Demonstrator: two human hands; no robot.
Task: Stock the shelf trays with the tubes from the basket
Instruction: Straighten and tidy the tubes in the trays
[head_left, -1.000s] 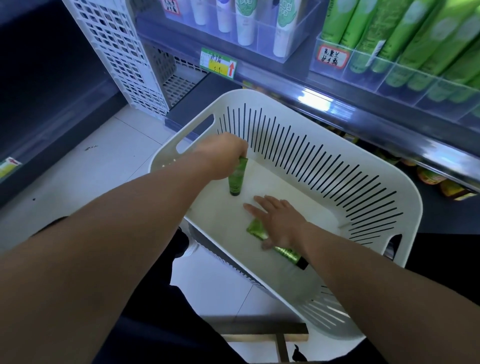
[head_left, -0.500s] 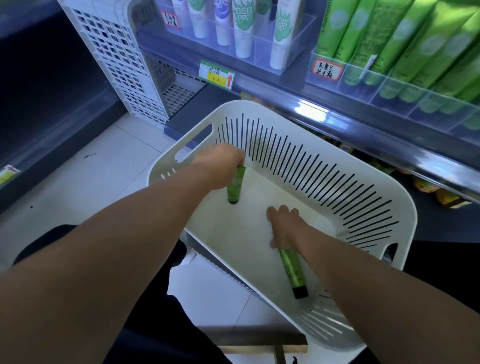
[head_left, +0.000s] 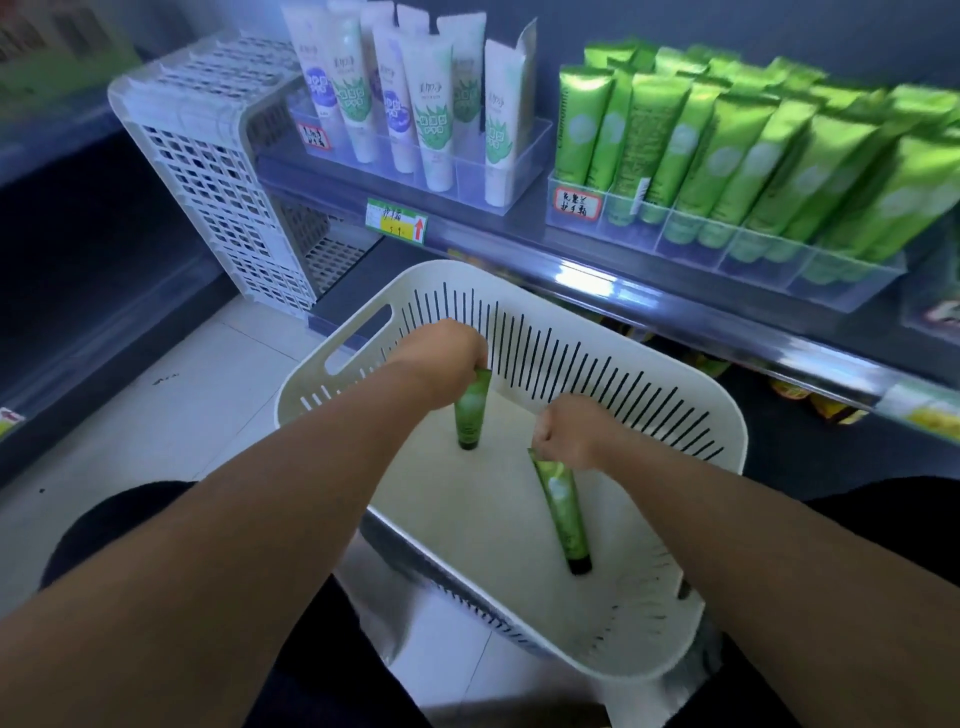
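A white slotted basket (head_left: 613, 332) sits in front of me below the shelf. Inside it my left hand (head_left: 441, 364) grips the crimped top of a green tube (head_left: 470, 413) that hangs cap down. My right hand (head_left: 569, 431) grips the top end of a second green tube (head_left: 563, 512), which slants with its dark cap towards the basket floor. On the shelf above, a clear tray (head_left: 737, 241) holds several upright green tubes (head_left: 727, 156). A second clear tray (head_left: 498, 182) to its left holds several white tubes (head_left: 431, 119).
A white lattice crate (head_left: 218, 176) stands on its side at the shelf's left end. A price tag (head_left: 397, 221) hangs on the shelf edge. Pale floor tiles (head_left: 156, 415) lie to the left, and my dark-clothed knees flank the basket.
My right hand has closed on the lying tube and raised its top end off the basket floor. The left hand keeps its tube. My view has tilted up, showing more shelf.
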